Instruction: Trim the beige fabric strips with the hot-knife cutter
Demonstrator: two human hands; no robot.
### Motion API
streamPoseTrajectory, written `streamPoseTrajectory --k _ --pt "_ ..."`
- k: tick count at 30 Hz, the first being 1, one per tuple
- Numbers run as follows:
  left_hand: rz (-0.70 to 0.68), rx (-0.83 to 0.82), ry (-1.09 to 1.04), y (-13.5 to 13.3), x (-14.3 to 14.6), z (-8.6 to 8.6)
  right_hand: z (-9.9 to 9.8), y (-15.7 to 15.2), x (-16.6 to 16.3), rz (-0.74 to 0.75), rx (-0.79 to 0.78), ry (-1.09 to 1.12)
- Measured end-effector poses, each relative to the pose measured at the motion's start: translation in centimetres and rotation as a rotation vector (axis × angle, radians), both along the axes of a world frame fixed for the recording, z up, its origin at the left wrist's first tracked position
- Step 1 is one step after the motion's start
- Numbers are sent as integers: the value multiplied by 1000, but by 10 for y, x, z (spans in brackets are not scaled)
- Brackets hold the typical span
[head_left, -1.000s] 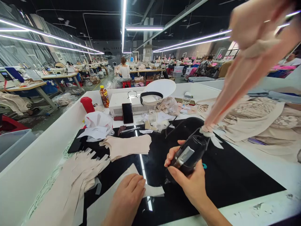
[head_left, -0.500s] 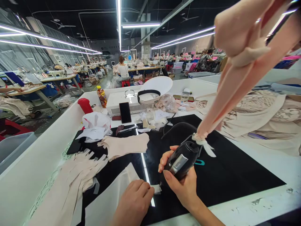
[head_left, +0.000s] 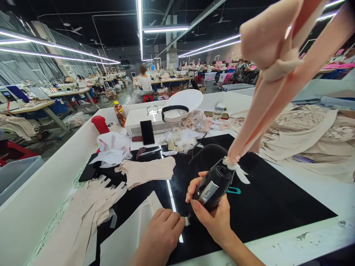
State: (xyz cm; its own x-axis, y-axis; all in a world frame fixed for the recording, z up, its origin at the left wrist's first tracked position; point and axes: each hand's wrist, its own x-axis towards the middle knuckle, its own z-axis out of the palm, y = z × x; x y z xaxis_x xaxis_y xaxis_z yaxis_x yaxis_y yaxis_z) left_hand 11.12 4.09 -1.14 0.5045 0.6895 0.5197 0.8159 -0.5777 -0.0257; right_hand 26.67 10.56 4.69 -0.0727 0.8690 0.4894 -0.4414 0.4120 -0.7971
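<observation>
Contact hazard, lower centre of frame: left hand (head_left: 163, 231) near black tool (head_left: 215, 188).
Left fingers bend over the pale sheet (head_left: 126, 231), lower left of centre; whether they pinch it cannot be told. Just right, the right hand (head_left: 217, 218) has its fingers wrapped around the tool, whose lower end is hidden; a slip leftward could catch the left fingers or crease the sheet. Toward upper right, the pink strap (head_left: 249, 122), tied at the tool's top, could drag it off line if pulled taut.
</observation>
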Motion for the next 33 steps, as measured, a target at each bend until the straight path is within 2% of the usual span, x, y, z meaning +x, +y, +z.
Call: streamPoseTrajectory --k 7,18,26,33 --pt "-36 0 -40 4 3 -1 -9 0 0 11 -4 -5" --pt "74 -100 -170 3 7 -8 -8 2 0 -6 -7 -17" --pt "68 -37 -190 0 10 -13 -3 0 1 7 -25 -16" --pt "111 -51 -196 0 9 -6 -14 0 -1 13 -27 4"
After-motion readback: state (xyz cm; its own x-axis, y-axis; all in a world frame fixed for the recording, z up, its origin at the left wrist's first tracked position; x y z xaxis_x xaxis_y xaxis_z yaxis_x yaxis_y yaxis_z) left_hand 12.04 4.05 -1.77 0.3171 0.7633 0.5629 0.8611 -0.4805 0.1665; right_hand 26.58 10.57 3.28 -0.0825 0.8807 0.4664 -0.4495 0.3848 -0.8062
